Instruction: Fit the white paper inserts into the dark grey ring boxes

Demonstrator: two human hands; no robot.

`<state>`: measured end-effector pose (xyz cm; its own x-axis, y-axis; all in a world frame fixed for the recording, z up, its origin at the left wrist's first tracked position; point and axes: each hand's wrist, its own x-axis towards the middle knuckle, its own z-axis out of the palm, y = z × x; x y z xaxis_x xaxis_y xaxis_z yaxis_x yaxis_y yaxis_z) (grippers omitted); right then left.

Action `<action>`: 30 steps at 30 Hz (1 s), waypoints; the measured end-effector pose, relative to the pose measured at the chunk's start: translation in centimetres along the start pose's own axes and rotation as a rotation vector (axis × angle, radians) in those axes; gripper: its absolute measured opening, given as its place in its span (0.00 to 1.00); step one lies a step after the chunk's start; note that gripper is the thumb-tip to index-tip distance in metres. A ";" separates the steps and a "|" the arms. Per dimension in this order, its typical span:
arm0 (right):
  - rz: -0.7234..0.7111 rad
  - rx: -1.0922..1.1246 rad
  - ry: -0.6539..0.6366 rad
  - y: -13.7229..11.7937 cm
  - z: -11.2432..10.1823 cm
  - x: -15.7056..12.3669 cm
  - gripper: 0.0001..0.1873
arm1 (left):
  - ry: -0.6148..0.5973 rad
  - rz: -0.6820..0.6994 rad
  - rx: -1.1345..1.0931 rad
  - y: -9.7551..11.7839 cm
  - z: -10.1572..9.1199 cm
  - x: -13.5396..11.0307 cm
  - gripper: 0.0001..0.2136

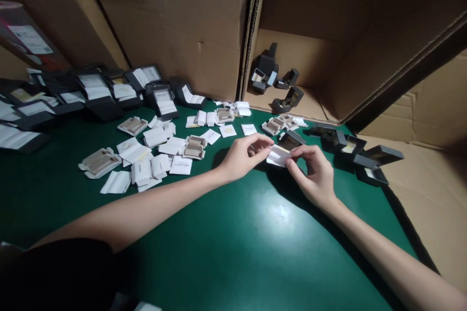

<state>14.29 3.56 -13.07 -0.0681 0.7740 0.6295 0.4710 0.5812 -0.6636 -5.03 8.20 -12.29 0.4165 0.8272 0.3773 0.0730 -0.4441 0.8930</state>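
Between both hands I hold a small white folded paper booklet (278,156), lifted above the green table. My left hand (245,155) pinches its left end between thumb and fingers. At the other end, my right hand (313,171) grips the booklet with thumb and forefinger. Just behind it stands a small dark open box (291,139), partly hidden by the booklet and fingers. White booklets (248,129) and unfolded small cartons with grey-brown insides (194,147) lie to the left of and behind my hands.
Dark open boxes with white papers (162,101) line the back left. More dark boxes (377,162) sit at the right edge of the green table (233,247). A large cardboard box (306,53) opens toward me at the back, with several dark boxes (264,67) inside.
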 end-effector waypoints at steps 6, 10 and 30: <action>0.190 0.033 0.157 0.6 -0.3 0.5 0.07 | -0.077 0.126 0.313 0.4 -0.1 -0.3 0.07; 0.226 0.000 0.141 0.6 -0.5 0.7 0.05 | -0.141 0.248 0.523 0.3 0.0 -0.5 0.10; -0.147 -0.251 0.029 0.9 -1.4 1.1 0.06 | -0.265 0.427 0.972 1.2 0.7 -1.2 0.14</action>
<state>15.88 4.64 -12.41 -0.1285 0.6763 0.7254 0.6611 0.6036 -0.4457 -4.84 6.41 -11.80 0.7508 0.4920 0.4407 0.5119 -0.8551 0.0824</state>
